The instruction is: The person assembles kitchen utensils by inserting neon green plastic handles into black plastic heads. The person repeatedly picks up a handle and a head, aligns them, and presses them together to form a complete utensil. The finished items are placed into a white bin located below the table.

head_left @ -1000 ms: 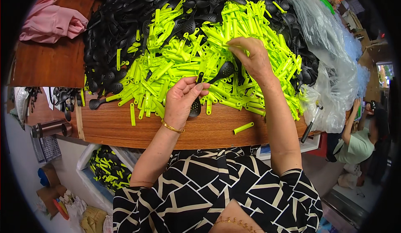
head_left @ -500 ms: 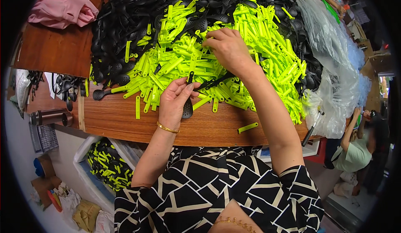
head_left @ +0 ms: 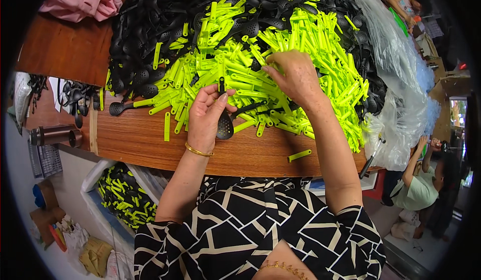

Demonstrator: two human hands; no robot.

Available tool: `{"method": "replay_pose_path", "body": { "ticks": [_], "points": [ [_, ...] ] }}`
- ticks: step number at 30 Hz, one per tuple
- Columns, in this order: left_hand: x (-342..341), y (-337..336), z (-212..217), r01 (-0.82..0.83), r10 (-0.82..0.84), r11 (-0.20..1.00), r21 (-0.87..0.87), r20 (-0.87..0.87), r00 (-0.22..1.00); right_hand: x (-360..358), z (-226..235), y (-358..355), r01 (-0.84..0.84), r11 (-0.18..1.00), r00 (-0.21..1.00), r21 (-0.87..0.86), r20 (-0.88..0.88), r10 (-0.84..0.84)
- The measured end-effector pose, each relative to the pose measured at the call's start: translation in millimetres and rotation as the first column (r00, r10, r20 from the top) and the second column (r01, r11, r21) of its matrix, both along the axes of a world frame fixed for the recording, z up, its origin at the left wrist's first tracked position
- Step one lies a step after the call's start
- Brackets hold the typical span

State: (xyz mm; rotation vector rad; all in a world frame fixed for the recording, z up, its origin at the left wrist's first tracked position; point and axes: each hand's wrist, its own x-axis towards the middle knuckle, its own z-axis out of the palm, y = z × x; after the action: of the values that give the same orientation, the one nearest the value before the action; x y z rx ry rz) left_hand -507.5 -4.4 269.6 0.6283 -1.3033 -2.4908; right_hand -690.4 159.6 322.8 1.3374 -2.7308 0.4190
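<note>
My left hand (head_left: pixel 204 117) grips a black perforated spoon (head_left: pixel 225 128) by its narrow stem, the bowl hanging toward me over the table edge side. The spoon's stem end points away from me, at the near side of a heap of lime-green plastic handles (head_left: pixel 240 72). Over that heap, my right hand (head_left: pixel 296 77) has its thumb and forefinger closed at the end of one green handle (head_left: pixel 257 54); its other fingers are partly hidden. Other black perforated spoons (head_left: pixel 145 27) are piled behind and left of the handles.
Loose green handles lie on the wooden table (head_left: pixel 145 139) near its front edge. Below left stands a bin (head_left: pixel 90 195) of green-handled black spoons. Clear plastic sheeting (head_left: pixel 401 79) and a hammer-like tool (head_left: pixel 372 158) are at right. A metal flask (head_left: pixel 55 136) sits left. Other people work at far right.
My right hand has moved right and slightly nearer over the green handles. The left hand keeps the spoon, its bowl now turned more face-up. The view has shifted slightly.
</note>
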Motion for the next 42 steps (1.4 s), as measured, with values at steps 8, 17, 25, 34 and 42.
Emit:
{"method": "replay_pose_path", "body": {
  "ticks": [8,17,25,34,42],
  "points": [
    [10,-10,-2,-0.031,0.031,0.999,-0.032,0.003,1.0,-2,-32,-58,-0.249,0.958,0.937,-0.139,-0.286,0.202],
    [14,-15,-12,-0.031,0.031,1.0,-0.003,0.012,0.999,6,-17,15,-0.093,0.988,0.98,-0.126,-0.189,0.068],
    [10,-8,-1,0.0,0.001,0.999,-0.033,0.027,1.0,24,31,20,-0.089,0.993,0.992,0.082,-0.084,0.096],
    [19,-5,3,0.159,-0.158,0.987,-0.023,0.055,0.986,-7,-23,-51,0.011,0.999,0.996,0.04,0.092,-0.015],
    [19,11,7,0.21,-0.209,0.971,-0.115,0.021,0.978,24,9,-11,0.194,0.937,0.746,-0.292,0.663,0.052]
  ]
}}
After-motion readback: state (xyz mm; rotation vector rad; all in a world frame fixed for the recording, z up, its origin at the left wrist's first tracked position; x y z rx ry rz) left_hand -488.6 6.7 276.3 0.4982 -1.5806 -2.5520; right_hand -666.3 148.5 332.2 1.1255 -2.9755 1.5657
